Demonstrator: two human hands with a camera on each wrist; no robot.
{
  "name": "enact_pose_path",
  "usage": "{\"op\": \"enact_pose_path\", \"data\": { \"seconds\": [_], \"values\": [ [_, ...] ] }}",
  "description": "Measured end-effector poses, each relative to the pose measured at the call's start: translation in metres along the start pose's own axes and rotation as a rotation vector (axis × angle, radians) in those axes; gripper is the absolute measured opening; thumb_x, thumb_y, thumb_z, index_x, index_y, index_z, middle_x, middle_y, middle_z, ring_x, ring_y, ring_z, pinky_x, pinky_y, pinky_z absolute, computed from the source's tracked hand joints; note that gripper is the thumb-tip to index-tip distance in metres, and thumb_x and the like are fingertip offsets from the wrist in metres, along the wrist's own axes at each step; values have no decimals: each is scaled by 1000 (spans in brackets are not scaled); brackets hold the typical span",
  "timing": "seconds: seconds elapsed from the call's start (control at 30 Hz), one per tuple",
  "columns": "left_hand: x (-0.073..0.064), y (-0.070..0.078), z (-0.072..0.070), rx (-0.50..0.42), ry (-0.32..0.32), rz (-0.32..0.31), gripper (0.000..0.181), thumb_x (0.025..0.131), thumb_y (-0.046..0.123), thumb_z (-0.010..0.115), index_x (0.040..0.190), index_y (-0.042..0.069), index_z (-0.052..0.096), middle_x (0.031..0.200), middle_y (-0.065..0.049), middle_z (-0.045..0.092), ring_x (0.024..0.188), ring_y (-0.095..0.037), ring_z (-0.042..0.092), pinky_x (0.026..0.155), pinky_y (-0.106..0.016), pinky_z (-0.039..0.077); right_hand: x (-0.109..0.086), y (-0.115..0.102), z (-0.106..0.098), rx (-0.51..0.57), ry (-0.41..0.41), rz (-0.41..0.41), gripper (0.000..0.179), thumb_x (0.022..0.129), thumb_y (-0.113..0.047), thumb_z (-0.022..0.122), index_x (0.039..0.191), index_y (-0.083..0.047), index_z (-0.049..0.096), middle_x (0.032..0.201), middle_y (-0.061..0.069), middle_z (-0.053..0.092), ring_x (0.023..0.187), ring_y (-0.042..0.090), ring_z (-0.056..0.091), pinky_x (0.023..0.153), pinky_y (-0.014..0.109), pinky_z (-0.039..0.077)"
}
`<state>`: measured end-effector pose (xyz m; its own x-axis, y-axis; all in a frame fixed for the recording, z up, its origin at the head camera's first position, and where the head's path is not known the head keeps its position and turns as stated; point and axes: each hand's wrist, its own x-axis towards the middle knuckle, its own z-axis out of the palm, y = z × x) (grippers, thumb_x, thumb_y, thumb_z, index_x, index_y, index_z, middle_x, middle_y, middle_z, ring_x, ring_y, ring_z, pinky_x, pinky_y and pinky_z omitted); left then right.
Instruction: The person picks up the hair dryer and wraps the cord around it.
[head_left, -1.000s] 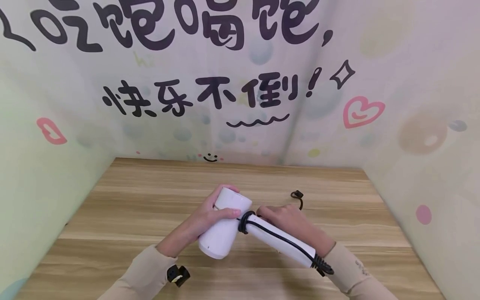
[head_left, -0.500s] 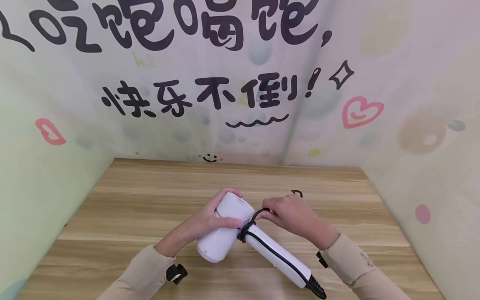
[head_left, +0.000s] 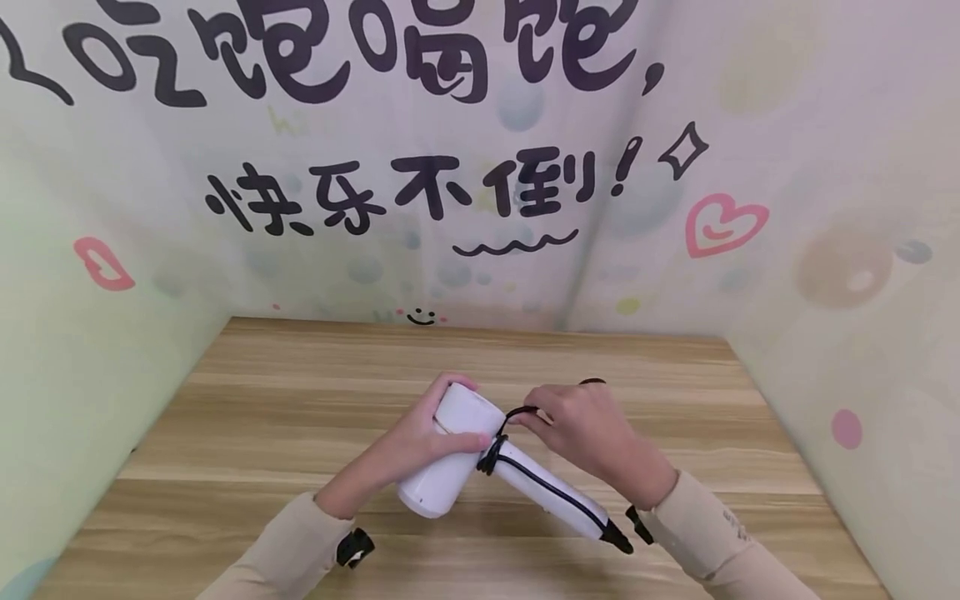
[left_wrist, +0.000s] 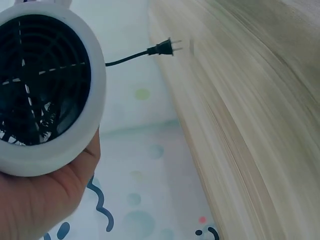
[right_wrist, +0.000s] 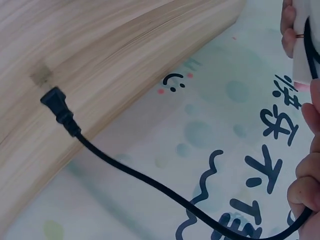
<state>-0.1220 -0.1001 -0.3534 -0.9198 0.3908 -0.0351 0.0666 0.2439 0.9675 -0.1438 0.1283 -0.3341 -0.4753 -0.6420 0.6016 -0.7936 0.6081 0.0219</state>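
A white hair dryer (head_left: pixel 430 485) is held above the table, tilted, its handle sloping down to the right. My left hand (head_left: pixel 414 443) grips the barrel, thumb across the near side and fingers behind. Black power cord (head_left: pixel 557 485) runs along the handle and is coiled round its top by the barrel. With thumb and fingers, my right hand (head_left: pixel 587 423) pinches the cord just right of that coil. Beyond this hand the cord's free end hangs with a two-pin plug (right_wrist: pixel 59 106). The left wrist view shows the dryer's round black grille (left_wrist: pixel 46 85).
The wooden table (head_left: pixel 300 375) lies below both hands. Printed walls (head_left: pixel 360 275) enclose it at the back and on both sides. Each sleeve carries a small black device, such as the left one (head_left: pixel 354 548).
My right hand has moved up and away from the handle, drawing a stretch of cord out from the coil. The handle's lower end dipped, then rose and swung left. The left hand keeps its grip.
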Motion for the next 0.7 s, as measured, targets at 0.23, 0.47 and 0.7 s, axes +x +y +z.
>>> {"op": "enact_pose_path", "data": {
  "seconds": [0.23,0.47,0.7],
  "values": [
    [5,-2,3,62,89,-54,63,75,30,75,126,22,38,102,-14,54,78,-21,58,58,-33,51,4,-10,-1,-46,0,-82,15,76,-23,75,74,-16,62,63,-10,60,47,0,49,39,16,32],
    [7,-1,7,127,164,-62,68,72,32,78,126,21,38,96,-12,57,74,-20,58,56,-32,50,11,-26,-12,-28,-227,30,12,84,-22,67,76,-15,60,58,-10,51,44,3,40,39,17,26],
    [9,-1,11,155,251,-55,69,71,31,79,127,20,39,97,-12,57,72,-19,58,54,-31,49,9,-38,-18,-76,-328,95,18,87,-20,62,72,-14,54,53,-11,37,42,3,30,38,18,21]
  ]
}}
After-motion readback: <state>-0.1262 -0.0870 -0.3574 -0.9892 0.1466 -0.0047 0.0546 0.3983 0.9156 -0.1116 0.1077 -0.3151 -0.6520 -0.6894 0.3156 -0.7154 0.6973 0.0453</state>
